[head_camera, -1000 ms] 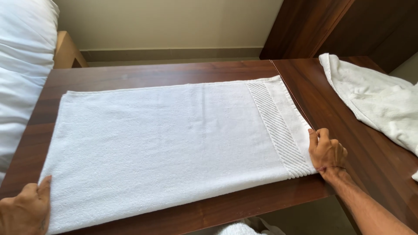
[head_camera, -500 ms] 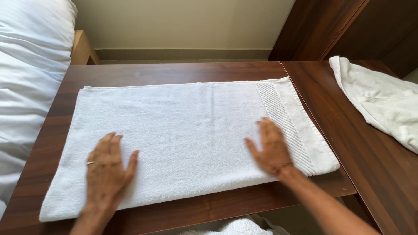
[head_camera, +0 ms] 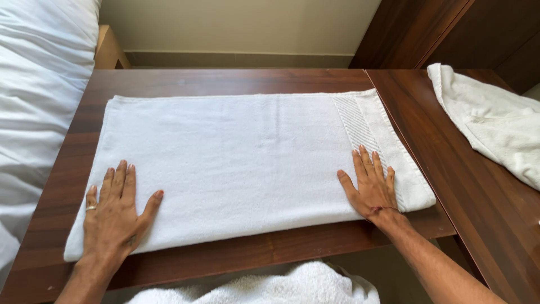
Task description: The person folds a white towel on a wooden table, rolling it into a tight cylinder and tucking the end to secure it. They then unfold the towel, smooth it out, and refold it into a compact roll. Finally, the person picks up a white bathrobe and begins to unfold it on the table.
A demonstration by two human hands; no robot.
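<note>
A white towel (head_camera: 242, 157) lies folded flat on a dark wooden table (head_camera: 236, 79), with a woven band near its right end. My left hand (head_camera: 115, 211) rests palm down on the towel's near left corner, fingers spread, a ring on one finger. My right hand (head_camera: 371, 186) lies flat on the near right part of the towel, next to the woven band. Neither hand holds anything.
A second wooden surface (head_camera: 439, 152) adjoins on the right and bears a crumpled white cloth (head_camera: 495, 121). White bedding (head_camera: 39, 95) fills the left side. Another white towel (head_camera: 270, 284) lies below the table's near edge. A wall runs behind.
Both hands left the towel's outer near corners, moved onto its surface, then slid apart and back toward the near edge, flat on the cloth.
</note>
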